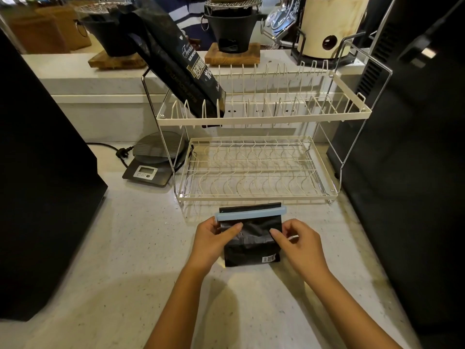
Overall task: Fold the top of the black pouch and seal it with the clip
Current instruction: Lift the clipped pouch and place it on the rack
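A small black pouch (253, 244) stands on the speckled counter in front of the dish rack. A long light-blue clip (251, 213) lies across its folded top, with a strip of black pouch showing above it. My left hand (214, 239) holds the pouch's left side just under the clip's left end, thumb on the front face. My right hand (297, 241) holds the right side, thumb pressed on the front and fingers curled behind.
A white two-tier wire dish rack (261, 114) stands right behind the pouch, with a large black coffee bag (173, 61) leaning in its upper tier. A digital scale (151, 167) sits left of it. Tall black appliances flank the counter at left (37, 172) and right (415, 172).
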